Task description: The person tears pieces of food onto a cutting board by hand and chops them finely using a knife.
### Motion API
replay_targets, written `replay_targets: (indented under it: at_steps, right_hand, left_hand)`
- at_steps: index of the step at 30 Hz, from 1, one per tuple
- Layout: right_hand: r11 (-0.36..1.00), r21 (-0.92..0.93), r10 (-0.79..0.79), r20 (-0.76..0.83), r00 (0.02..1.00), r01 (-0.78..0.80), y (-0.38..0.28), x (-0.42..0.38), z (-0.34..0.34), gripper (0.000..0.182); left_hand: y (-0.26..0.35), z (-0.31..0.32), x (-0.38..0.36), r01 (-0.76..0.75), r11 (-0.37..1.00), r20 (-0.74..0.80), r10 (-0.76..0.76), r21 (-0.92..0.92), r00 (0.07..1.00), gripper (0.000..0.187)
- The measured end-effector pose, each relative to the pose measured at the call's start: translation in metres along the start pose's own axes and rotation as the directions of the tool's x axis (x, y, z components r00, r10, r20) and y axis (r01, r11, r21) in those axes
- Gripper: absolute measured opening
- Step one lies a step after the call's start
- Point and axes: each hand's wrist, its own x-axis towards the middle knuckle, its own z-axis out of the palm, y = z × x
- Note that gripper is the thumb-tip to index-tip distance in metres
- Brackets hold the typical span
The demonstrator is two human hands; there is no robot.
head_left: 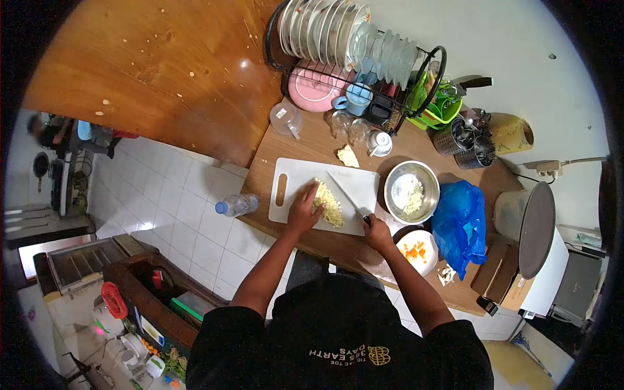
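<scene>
A white cutting board [292, 169] with a handle slot lies on the brown table, bearing a pile of finely chopped pale-yellow food [330, 207]. My left hand [304, 209] rests at the left side of the pile, its fingers and thumb apart and touching the pieces. In my right hand [377, 233] is the dark handle of a kitchen knife [348, 195]. Its blade points up and left across the board, just right of the pile. Beside the board, a steel bowl [390, 188] holds more pale chopped pieces. A white plate [426, 263] carries small orange pieces.
A blue plastic bag [461, 221] sits right of the bowl. Behind the board are a crumpled pale-yellow piece [348, 156], a white cup [379, 143] and a dish rack [312, 75] full of plates. A water bottle [237, 205] stands at the table's left edge.
</scene>
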Motion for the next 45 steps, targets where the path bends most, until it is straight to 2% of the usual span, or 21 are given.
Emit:
replay_targets:
  at_steps: [1, 3, 4, 6, 7, 9, 11, 13, 15, 17, 19, 23, 25, 28, 29, 34, 37, 40, 42, 44, 45]
  right_hand:
    - [1.000, -0.009, 0.011, 0.002, 1.000, -0.011, -0.004, 0.002, -0.001, 0.031]
    - [0.999, -0.018, 0.031, -0.006, 1.000, -0.031, -0.010, 0.002, 0.000, 0.029]
    - [1.000, 0.004, 0.017, 0.004, 1.000, -0.017, -0.013, 0.004, 0.001, 0.027]
    - [1.000, 0.022, 0.001, 0.029, 1.000, -0.002, -0.017, 0.004, -0.003, 0.025]
    - [1.000, 0.020, 0.001, 0.025, 1.000, -0.001, -0.020, 0.004, -0.008, 0.025]
    - [0.994, 0.039, 0.099, 0.013, 0.995, -0.099, -0.024, 0.002, -0.011, 0.029]
    - [0.994, 0.071, 0.086, -0.027, 0.996, -0.084, -0.021, -0.004, -0.008, 0.029]
    - [0.993, 0.111, 0.048, -0.066, 0.997, -0.040, -0.020, -0.001, -0.004, 0.030]
    - [0.988, 0.110, 0.115, -0.039, 0.993, -0.110, -0.014, -0.007, 0.002, 0.032]
    - [0.984, 0.175, 0.050, -0.076, 0.996, -0.036, -0.007, -0.013, 0.005, 0.036]
    - [0.987, 0.084, 0.139, -0.027, 0.990, -0.136, -0.007, -0.016, 0.007, 0.036]
    - [0.972, 0.095, 0.212, 0.031, 0.977, -0.214, -0.006, -0.017, 0.011, 0.038]
    - [0.976, 0.079, 0.203, 0.014, 0.979, -0.204, -0.011, -0.012, 0.010, 0.037]
    - [0.992, 0.006, 0.128, -0.023, 0.991, -0.128, -0.017, 0.001, 0.001, 0.042]
    - [0.993, -0.054, 0.101, -0.049, 0.994, -0.103, -0.019, 0.006, 0.001, 0.040]
    - [0.995, -0.031, -0.093, 0.034, 0.995, 0.095, -0.012, 0.012, -0.003, 0.032]
    - [0.999, 0.019, -0.032, -0.023, 0.999, 0.032, -0.006, 0.010, 0.004, 0.033]
    - [0.997, -0.039, -0.058, 0.069, 0.996, 0.061, 0.001, 0.004, 0.008, 0.032]
    - [0.999, 0.029, -0.035, 0.027, 0.999, 0.035, 0.002, -0.004, 0.007, 0.033]
    - [0.995, 0.100, -0.007, -0.010, 1.000, 0.008, -0.003, -0.015, 0.007, 0.033]
    - [0.988, 0.150, 0.033, -0.028, 0.999, -0.029, -0.002, -0.019, 0.006, 0.034]
  left_hand:
    - [0.001, 0.001, -0.002, 0.001, 1.000, 0.004, -0.001, 0.000, 1.000, 0.072]
    - [0.005, 0.005, 0.000, -0.052, 0.965, -0.151, 0.094, 0.257, 0.984, 0.073]
    - [0.007, 0.010, 0.001, -0.063, 0.965, -0.148, 0.103, 0.254, 0.984, 0.073]
    - [0.012, 0.018, -0.004, 0.131, 0.939, -0.159, -0.083, 0.318, 0.984, 0.074]
    - [0.014, 0.021, -0.005, 0.127, 0.940, -0.161, -0.079, 0.317, 0.984, 0.074]
    - [0.015, 0.027, -0.007, 0.068, 0.977, -0.143, -0.040, 0.201, 0.989, 0.071]
    - [0.015, 0.033, -0.006, 0.064, 0.984, -0.139, -0.041, 0.166, 0.989, 0.072]
    - [0.017, 0.028, -0.005, 0.040, 0.999, -0.138, -0.040, -0.009, 0.990, 0.071]
    - [0.015, 0.025, -0.001, 0.035, 0.999, -0.138, -0.029, 0.041, 0.990, 0.071]
    - [0.011, 0.026, 0.002, 0.038, 0.980, -0.160, -0.007, 0.195, 0.987, 0.071]
    - [0.008, 0.026, 0.007, 0.073, 0.983, -0.164, -0.045, 0.167, 0.985, 0.071]
    - [0.013, 0.014, 0.020, 0.079, 0.978, -0.126, -0.055, 0.194, 0.990, 0.067]
    - [0.014, 0.014, 0.021, 0.013, 0.982, -0.028, -0.008, 0.186, 1.000, 0.066]
    - [0.007, 0.021, 0.022, 0.030, 0.985, -0.033, -0.025, 0.169, 0.999, 0.062]
    - [0.005, 0.021, 0.020, -0.017, 0.994, -0.094, 0.027, 0.106, 0.995, 0.061]
    - [0.024, 0.008, 0.009, 0.137, 0.986, -0.170, -0.152, -0.096, 0.974, 0.060]
    - [0.028, 0.011, -0.002, 0.078, 0.991, -0.220, -0.101, -0.111, 0.970, 0.062]
    - [0.030, 0.023, -0.016, 0.086, 0.991, -0.219, -0.106, -0.098, 0.970, 0.065]
    - [0.031, 0.029, -0.024, 0.079, 0.992, -0.236, -0.099, -0.094, 0.967, 0.065]
    - [0.031, 0.029, -0.036, 0.065, 0.994, -0.405, -0.093, -0.082, 0.910, 0.060]
    - [0.028, 0.030, -0.041, 0.067, 0.994, -0.404, -0.094, -0.081, 0.910, 0.060]
